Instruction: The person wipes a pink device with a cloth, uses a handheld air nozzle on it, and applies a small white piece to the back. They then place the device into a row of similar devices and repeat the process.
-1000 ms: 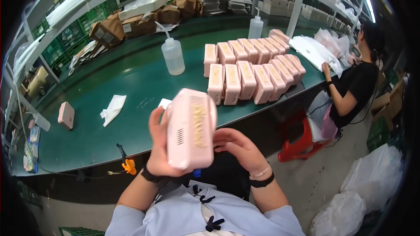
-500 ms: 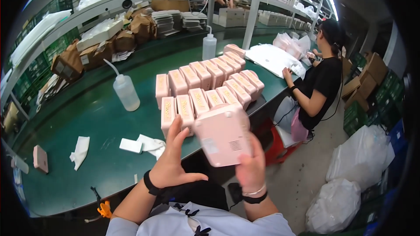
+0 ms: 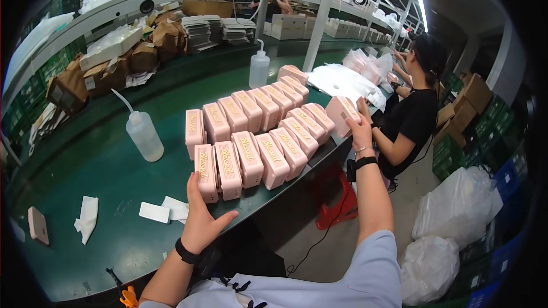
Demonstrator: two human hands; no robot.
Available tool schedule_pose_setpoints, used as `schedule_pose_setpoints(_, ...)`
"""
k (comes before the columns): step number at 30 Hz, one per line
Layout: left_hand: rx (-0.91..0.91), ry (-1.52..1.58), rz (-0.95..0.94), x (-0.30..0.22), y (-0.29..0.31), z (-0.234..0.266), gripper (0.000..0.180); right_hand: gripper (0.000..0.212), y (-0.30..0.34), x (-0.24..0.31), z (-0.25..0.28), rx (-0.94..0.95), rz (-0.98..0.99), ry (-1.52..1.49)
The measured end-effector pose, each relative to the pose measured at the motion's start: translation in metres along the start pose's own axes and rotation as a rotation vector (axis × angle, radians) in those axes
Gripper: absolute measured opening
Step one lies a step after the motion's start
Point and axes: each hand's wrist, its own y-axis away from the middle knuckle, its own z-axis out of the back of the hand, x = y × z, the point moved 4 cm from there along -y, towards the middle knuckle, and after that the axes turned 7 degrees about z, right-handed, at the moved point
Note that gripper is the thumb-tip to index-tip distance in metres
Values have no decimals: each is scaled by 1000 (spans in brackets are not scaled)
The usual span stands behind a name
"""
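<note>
My right hand (image 3: 361, 134) is stretched out to the far right and grips a pink box-shaped plastic device (image 3: 342, 115) at the end of the rows. Two rows of similar pink devices (image 3: 246, 159) stand upright, side by side, with gold lettering on their edges. At the near left end of the front row is my left hand (image 3: 204, 217), fingers apart and holding nothing. Its fingertips are at the nearest pink device (image 3: 206, 172); whether they touch it I cannot tell. A white block (image 3: 154, 212) and a white cloth (image 3: 177, 209) lie left of that hand.
Two squeeze bottles (image 3: 145, 137) stand on the green table (image 3: 114, 177). Farther left lie another cloth (image 3: 87, 219) and a single pink device (image 3: 37, 225). A co-worker in black (image 3: 414, 108) sits at the right, by a red stool (image 3: 338, 202). A shelf post (image 3: 323, 20) rises behind the rows.
My right hand has carried the pink device from in front of me to the far right end of the rows. My left hand has moved slightly left and down. The view has shifted a little.
</note>
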Motion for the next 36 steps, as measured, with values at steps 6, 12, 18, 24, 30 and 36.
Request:
schedule_pose_setpoints(6,-8,-134,-44,-3,3,8,109,50,-5,-33,-32,124,-100,29)
schedule_pose_setpoints(12,-20,-185,-53,-2,3,6,104,57,9,-37,-42,108,-141,-66)
schedule_pose_setpoints(18,-129,-258,-135,-21,8,5,103,78,21,-36,-38,-3,39,30)
schedule_pose_setpoints(24,219,-466,-384,-106,-7,-18,96,86,36,-34,-45,38,116,203)
schedule_pose_setpoints(30,461,-671,-444,-132,-89,-82,113,79,29,-43,-50,-44,-38,26)
schedule_pose_setpoints(36,574,-981,-255,-127,-161,-131,135,66,30,-53,-48,-103,-150,-62)
